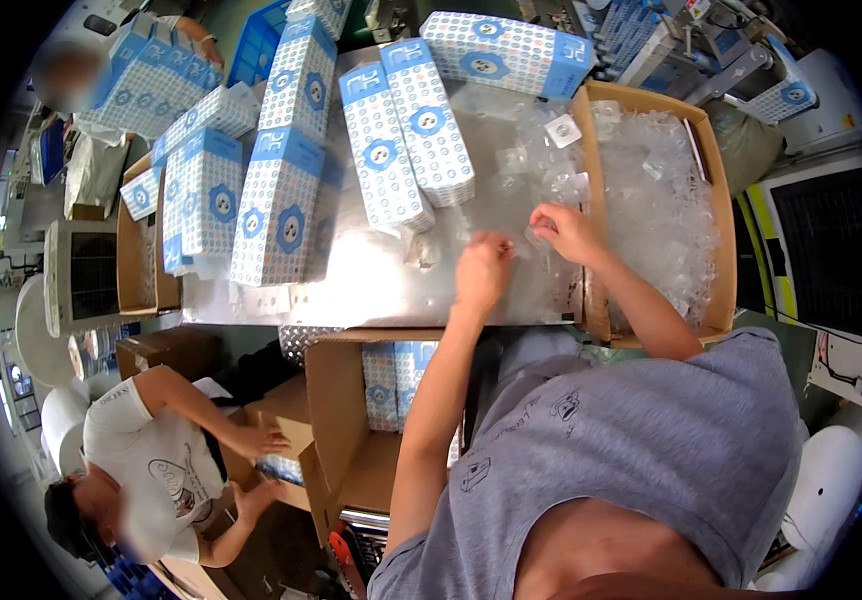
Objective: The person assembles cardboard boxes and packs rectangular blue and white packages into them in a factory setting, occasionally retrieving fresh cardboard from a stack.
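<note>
The left hand (484, 268) is raised over the worktop (366, 295), its fingers curled in; the right hand (568, 235) is just beside it, fingers bent with the tips drawn together. Whether either grips a small clear piece cannot be told. Loose clear pieces (513, 160) lie on the worktop beyond the hands, near a white card (562, 130). Right of them, an open box (643, 97) is filled with more clear plastic (651, 200); the right forearm crosses its near part.

Left of the hands, two blue-and-white cartons (381, 150) lie side by side, with a long carton (506, 60) at the far edge and a row of cartons (279, 210) further left. Below the worktop, a brown box (336, 410) contains similar cartons. At lower left, a co-worker's hands (259, 441) are at another box (284, 405).
</note>
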`<action>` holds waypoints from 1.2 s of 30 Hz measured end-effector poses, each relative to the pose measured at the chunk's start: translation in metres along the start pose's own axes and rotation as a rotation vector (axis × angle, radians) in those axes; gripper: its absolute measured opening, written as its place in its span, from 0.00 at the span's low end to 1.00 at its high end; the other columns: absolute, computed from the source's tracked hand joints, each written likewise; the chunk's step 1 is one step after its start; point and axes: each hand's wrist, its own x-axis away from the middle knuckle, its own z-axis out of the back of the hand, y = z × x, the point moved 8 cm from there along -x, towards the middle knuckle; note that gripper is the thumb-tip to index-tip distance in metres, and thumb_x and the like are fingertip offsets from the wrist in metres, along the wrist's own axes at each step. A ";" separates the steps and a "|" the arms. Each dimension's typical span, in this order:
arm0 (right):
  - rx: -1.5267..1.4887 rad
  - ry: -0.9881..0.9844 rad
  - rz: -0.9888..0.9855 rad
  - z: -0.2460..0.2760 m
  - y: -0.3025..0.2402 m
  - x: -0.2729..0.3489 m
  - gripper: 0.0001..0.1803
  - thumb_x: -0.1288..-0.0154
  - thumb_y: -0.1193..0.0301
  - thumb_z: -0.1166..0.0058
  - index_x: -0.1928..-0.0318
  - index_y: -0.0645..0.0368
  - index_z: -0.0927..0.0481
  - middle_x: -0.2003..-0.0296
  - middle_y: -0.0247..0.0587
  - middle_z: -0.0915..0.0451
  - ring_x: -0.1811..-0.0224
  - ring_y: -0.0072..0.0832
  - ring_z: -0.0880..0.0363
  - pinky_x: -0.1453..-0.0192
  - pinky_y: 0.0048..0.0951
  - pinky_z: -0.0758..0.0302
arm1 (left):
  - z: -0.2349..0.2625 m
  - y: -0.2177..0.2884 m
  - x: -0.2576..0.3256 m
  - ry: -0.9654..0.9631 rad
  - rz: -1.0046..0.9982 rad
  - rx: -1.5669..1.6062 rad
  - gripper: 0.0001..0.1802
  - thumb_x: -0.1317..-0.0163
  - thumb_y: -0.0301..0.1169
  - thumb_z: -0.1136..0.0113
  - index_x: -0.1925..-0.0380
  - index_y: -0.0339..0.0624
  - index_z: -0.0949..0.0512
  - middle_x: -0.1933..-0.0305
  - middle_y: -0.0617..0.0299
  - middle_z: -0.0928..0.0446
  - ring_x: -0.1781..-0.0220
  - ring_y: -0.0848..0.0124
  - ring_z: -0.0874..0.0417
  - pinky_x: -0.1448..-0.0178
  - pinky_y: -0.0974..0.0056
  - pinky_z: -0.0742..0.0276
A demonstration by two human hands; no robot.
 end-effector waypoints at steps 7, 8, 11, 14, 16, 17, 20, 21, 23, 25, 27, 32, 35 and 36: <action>-0.549 -0.496 0.131 -0.140 -0.191 0.025 0.11 0.35 0.75 0.39 0.53 0.59 0.20 0.58 0.38 0.18 0.62 0.25 0.20 0.56 0.35 0.18 | 0.218 -0.015 0.176 0.267 0.440 -0.238 0.06 0.36 0.26 0.36 0.60 0.38 0.17 0.66 0.50 0.21 0.66 0.54 0.17 0.61 0.55 0.22; -0.535 -0.496 0.298 -0.162 -0.221 0.038 0.11 0.35 0.75 0.39 0.52 0.59 0.20 0.58 0.40 0.19 0.61 0.27 0.19 0.53 0.38 0.17 | 0.225 -0.030 0.209 0.268 0.501 -0.301 0.07 0.34 0.28 0.37 0.59 0.38 0.17 0.65 0.49 0.21 0.64 0.53 0.17 0.59 0.54 0.22; -0.158 -0.653 0.589 -0.261 -0.233 0.079 0.13 0.36 0.76 0.42 0.50 0.59 0.19 0.54 0.43 0.18 0.52 0.39 0.17 0.48 0.44 0.19 | 0.210 -0.091 0.301 0.282 0.594 -0.354 0.09 0.33 0.26 0.43 0.58 0.37 0.16 0.55 0.45 0.19 0.53 0.45 0.18 0.50 0.49 0.22; 0.127 -0.846 0.735 -0.345 -0.202 0.110 0.14 0.37 0.77 0.45 0.50 0.57 0.18 0.50 0.44 0.17 0.46 0.45 0.18 0.48 0.43 0.20 | 0.171 -0.173 0.373 0.170 0.726 -0.387 0.08 0.37 0.30 0.38 0.66 0.36 0.16 0.58 0.37 0.20 0.56 0.42 0.17 0.54 0.47 0.21; 0.231 -0.990 0.718 -0.358 -0.203 0.104 0.15 0.37 0.77 0.46 0.50 0.57 0.18 0.49 0.44 0.16 0.45 0.46 0.18 0.48 0.43 0.20 | 0.153 -0.202 0.384 0.175 0.854 -0.336 0.07 0.40 0.30 0.37 0.68 0.38 0.15 0.62 0.37 0.20 0.58 0.42 0.17 0.56 0.47 0.21; -0.063 -0.906 0.656 -0.329 -0.229 0.097 0.13 0.36 0.76 0.46 0.52 0.57 0.17 0.57 0.46 0.14 0.53 0.45 0.15 0.51 0.43 0.20 | 0.145 -0.219 0.393 0.155 0.863 -0.320 0.09 0.42 0.32 0.35 0.66 0.40 0.13 0.61 0.41 0.17 0.56 0.44 0.15 0.54 0.49 0.20; -0.339 -0.593 0.474 -0.222 -0.253 0.039 0.07 0.36 0.73 0.41 0.58 0.57 0.16 0.70 0.44 0.14 0.68 0.31 0.14 0.62 0.33 0.20 | 0.129 -0.260 0.409 0.150 1.105 -0.223 0.14 0.46 0.40 0.30 0.66 0.43 0.12 0.63 0.39 0.17 0.58 0.40 0.15 0.52 0.46 0.19; -0.378 -0.376 0.252 -0.186 -0.224 0.012 0.06 0.36 0.71 0.39 0.59 0.57 0.15 0.72 0.40 0.15 0.72 0.24 0.18 0.66 0.29 0.22 | 0.128 -0.259 0.402 0.075 1.166 -0.166 0.18 0.47 0.42 0.28 0.60 0.43 0.12 0.61 0.38 0.16 0.55 0.43 0.14 0.47 0.46 0.19; -0.253 0.043 0.162 -0.105 -0.169 -0.030 0.03 0.37 0.72 0.39 0.63 0.55 0.16 0.74 0.35 0.16 0.73 0.21 0.20 0.68 0.26 0.25 | 0.132 -0.246 0.381 -0.029 1.089 -0.294 0.20 0.45 0.41 0.31 0.57 0.41 0.13 0.60 0.39 0.16 0.53 0.46 0.14 0.45 0.47 0.20; -0.066 0.284 0.097 -0.049 -0.088 -0.062 0.04 0.37 0.76 0.42 0.62 0.57 0.18 0.71 0.39 0.17 0.70 0.30 0.18 0.66 0.31 0.24 | 0.123 -0.250 0.381 -0.143 0.978 -0.490 0.22 0.40 0.42 0.35 0.53 0.36 0.15 0.57 0.41 0.14 0.47 0.47 0.15 0.41 0.47 0.21; 0.296 0.472 0.438 -0.015 -0.059 -0.070 0.06 0.39 0.80 0.45 0.62 0.59 0.21 0.64 0.47 0.21 0.64 0.45 0.18 0.60 0.41 0.23 | 0.123 -0.247 0.362 -0.399 1.093 -0.202 0.21 0.37 0.40 0.33 0.53 0.34 0.16 0.59 0.45 0.14 0.57 0.59 0.11 0.53 0.58 0.17; 0.469 0.074 0.236 -0.044 0.027 -0.089 0.05 0.42 0.82 0.45 0.64 0.62 0.24 0.61 0.53 0.26 0.59 0.56 0.22 0.55 0.50 0.25 | 0.243 -0.071 0.134 -0.079 0.700 0.326 0.11 0.34 0.30 0.34 0.59 0.31 0.15 0.64 0.56 0.13 0.60 0.67 0.11 0.54 0.63 0.16; 0.537 -0.032 0.138 -0.059 0.026 -0.079 0.05 0.43 0.83 0.45 0.66 0.63 0.24 0.63 0.56 0.25 0.60 0.57 0.22 0.55 0.49 0.24 | 0.332 -0.075 0.052 0.341 0.314 -0.386 0.34 0.48 0.33 0.23 0.42 0.30 0.24 0.42 0.39 0.22 0.40 0.47 0.20 0.36 0.52 0.25; 0.447 -0.056 0.239 -0.065 0.011 -0.075 0.04 0.42 0.83 0.45 0.66 0.63 0.23 0.64 0.54 0.24 0.61 0.52 0.21 0.57 0.46 0.23 | 0.347 -0.100 0.039 0.402 0.239 -0.697 0.48 0.53 0.38 0.20 0.33 0.33 0.33 0.32 0.38 0.31 0.31 0.44 0.30 0.29 0.47 0.34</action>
